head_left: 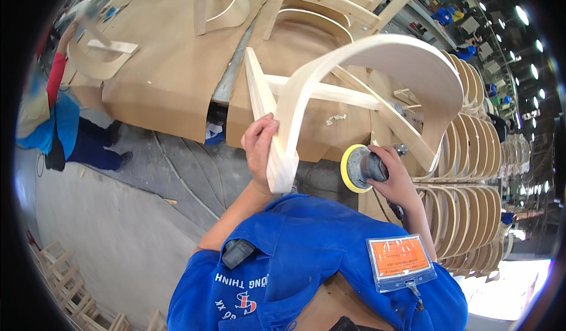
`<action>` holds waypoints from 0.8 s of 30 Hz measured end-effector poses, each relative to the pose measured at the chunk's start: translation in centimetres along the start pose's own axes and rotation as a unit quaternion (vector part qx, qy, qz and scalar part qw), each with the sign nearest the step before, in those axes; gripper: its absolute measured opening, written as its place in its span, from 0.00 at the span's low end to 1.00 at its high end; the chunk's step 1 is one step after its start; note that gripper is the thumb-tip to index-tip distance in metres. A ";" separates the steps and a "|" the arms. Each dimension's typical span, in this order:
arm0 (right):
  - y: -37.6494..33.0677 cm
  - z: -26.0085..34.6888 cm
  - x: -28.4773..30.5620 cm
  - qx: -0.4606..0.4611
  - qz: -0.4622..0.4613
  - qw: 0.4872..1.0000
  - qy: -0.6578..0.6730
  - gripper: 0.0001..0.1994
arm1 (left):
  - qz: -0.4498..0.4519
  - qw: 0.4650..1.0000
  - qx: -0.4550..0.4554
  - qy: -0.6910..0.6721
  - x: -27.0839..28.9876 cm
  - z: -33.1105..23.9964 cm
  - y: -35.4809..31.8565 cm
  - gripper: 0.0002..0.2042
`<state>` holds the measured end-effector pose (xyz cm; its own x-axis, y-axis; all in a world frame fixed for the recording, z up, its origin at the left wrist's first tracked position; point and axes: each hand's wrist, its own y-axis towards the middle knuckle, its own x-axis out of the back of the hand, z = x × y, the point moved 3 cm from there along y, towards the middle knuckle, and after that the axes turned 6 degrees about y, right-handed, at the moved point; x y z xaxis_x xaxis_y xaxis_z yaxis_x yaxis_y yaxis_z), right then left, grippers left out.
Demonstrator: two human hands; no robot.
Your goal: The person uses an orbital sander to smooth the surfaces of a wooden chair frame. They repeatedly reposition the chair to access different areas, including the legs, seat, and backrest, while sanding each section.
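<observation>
A pale wooden chair frame [413, 60] with a wide curved band and straight legs rests tilted on the table edge in front of me. My left hand [259, 148] is wrapped round its near left corner, where a leg meets the band. In my right hand [394, 178] is a round power sander [355, 168] with a yellow pad and dark body. The pad faces left, held apart from the wood below the curved band. My fingers close over the sander's body.
Brown cardboard covers the worktable [171, 77], which has a gap across it. Another chair frame [330, 4] stands behind mine. A co-worker [65, 124] handles a curved wooden piece [100, 63] at left. Stacked curved frames [466, 213] line the right. Hoses [180, 169] cross the floor.
</observation>
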<state>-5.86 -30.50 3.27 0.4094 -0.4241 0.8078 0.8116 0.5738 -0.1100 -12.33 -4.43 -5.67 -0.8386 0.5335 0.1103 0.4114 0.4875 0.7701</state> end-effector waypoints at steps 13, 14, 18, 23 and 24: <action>3.8 -25.4 -4.0 -0.156 -0.035 0.987 0.007 0.38 | -0.049 0.979 0.197 0.005 -1.0 3.7 3.4 0.22; 5.1 -28.0 -3.8 -0.194 -0.015 0.981 0.000 0.40 | -0.067 0.982 0.173 0.017 -1.4 3.1 3.8 0.20; 10.3 -36.5 -3.2 -0.291 -0.107 0.951 0.015 0.35 | -0.147 0.970 0.193 0.004 -3.3 0.6 6.8 0.19; 19.3 -43.0 -4.2 -0.292 -0.107 0.948 0.067 0.30 | -0.191 0.962 0.194 0.024 -5.1 -1.0 13.1 0.18; 21.3 -43.6 -4.6 -0.283 -0.097 0.950 0.093 0.32 | -0.205 0.958 0.201 0.012 -5.3 -0.7 14.3 0.18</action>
<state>27.69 -46.88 -27.97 0.2534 -0.6302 0.7339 0.9515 0.0255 -0.3066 -2.24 -0.81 5.20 -0.9650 0.2265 -0.1326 0.1455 0.8822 0.4478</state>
